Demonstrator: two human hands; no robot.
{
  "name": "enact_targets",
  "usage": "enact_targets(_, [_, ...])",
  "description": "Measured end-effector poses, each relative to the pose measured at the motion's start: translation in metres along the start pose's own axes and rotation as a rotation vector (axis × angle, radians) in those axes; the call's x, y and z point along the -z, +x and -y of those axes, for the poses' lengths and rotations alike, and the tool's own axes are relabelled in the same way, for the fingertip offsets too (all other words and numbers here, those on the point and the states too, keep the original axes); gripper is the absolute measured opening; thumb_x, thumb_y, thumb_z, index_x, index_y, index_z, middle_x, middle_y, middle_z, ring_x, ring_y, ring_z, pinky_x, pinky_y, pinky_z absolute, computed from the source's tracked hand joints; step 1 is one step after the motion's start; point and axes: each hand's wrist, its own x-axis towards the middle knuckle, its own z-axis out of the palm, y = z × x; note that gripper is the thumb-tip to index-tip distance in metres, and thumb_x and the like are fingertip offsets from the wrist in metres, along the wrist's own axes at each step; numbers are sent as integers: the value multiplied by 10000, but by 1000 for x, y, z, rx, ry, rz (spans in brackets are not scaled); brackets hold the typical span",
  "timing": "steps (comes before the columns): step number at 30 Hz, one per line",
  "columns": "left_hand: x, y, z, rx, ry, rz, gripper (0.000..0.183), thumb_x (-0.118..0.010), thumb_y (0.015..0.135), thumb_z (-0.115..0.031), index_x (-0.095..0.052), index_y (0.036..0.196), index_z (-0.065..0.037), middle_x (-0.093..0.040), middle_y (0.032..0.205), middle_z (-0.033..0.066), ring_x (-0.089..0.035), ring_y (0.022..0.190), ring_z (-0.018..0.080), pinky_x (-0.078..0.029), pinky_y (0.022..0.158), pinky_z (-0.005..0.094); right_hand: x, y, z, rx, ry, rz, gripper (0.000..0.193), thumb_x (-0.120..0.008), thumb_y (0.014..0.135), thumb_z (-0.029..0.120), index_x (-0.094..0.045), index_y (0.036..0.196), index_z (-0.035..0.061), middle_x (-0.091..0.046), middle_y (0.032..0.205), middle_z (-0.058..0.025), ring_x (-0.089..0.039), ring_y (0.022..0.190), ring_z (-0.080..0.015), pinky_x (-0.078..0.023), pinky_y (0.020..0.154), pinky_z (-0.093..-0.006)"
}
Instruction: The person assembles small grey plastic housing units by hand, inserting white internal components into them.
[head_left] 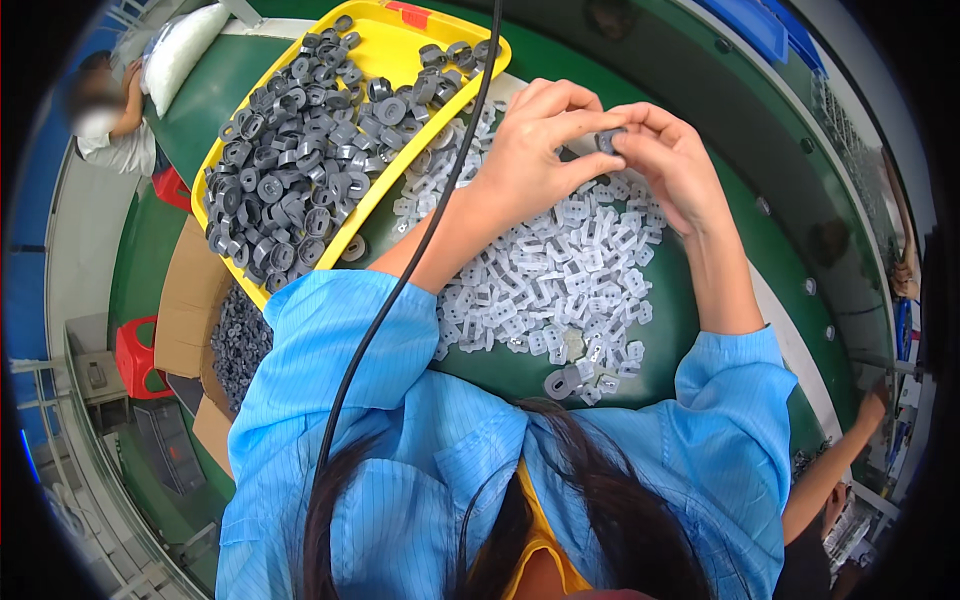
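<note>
Above a green table, my left hand [535, 145] and my right hand [672, 165] meet at a small dark grey round plastic part [607, 141]. The thumb and fingers of my right hand pinch it from the right. From the left, my left thumb and index fingertip close on the same part. Whether a second piece sits inside it is hidden by the fingers. Under my hands spreads a heap of translucent white plastic pieces [560, 270]. One loose grey round part [563, 382] lies at the heap's near edge.
A yellow tray [395, 165] full of grey round parts stands at the left. Beside it is a cardboard box [190, 300] with more grey parts. A black cable [400, 285] hangs across the view. Red stools [140, 355] stand on the left; other people are at both sides.
</note>
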Motion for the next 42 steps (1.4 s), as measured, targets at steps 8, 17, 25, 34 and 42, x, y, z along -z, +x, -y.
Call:
enact_targets(8, [41, 33, 61, 216, 622, 77, 343, -624, 738, -49, -635, 1078, -88, -613, 1008, 167, -580, 974, 341, -474, 853, 424, 70, 28, -36, 80, -394, -443, 244, -639, 821, 165, -635, 1009, 9, -667, 903, -41, -599, 822, -111, -455, 740, -247])
enact_targets(17, [103, 37, 168, 634, 600, 481, 519, -757, 736, -320, -577, 1170, -98, -678, 1009, 140, -644, 952, 278, -481, 835, 351, 112, 35, -41, 312, -1091, -733, 372, -668, 767, 249, -635, 1091, 69, -654, 1043, -121, -630, 938, -236, -483, 851, -343])
enact_targets(25, [100, 41, 110, 606, 572, 162, 367, -636, 856, -297, -630, 1079, -6, -680, 896, 117, -645, 774, 197, -494, 734, 290, 21, 18, -19, 336, -858, -152, 173, -574, 818, 115, -673, 946, 53, -654, 929, -103, -632, 822, -247, -505, 753, -326])
enact_targets(34, [27, 14, 29, 989, -672, 232, 265, -563, 939, -274, -585, 1116, -78, -622, 999, -15, -538, 780, 37, -461, 656, 188, -3, 25, -36, 376, -1082, 119, 199, -643, 784, 143, -656, 963, 57, -603, 910, -110, -568, 928, -282, -458, 821, -379])
enact_targets(42, [11, 3, 20, 809, -466, 309, 331, -558, 920, -209, -560, 1177, -1, -663, 885, 29, -543, 716, 41, -410, 575, 180, 29, 9, -18, 4, -326, -61, 220, -666, 826, 144, -646, 1001, 12, -650, 755, -11, -563, 618, -73, -427, 551, -203])
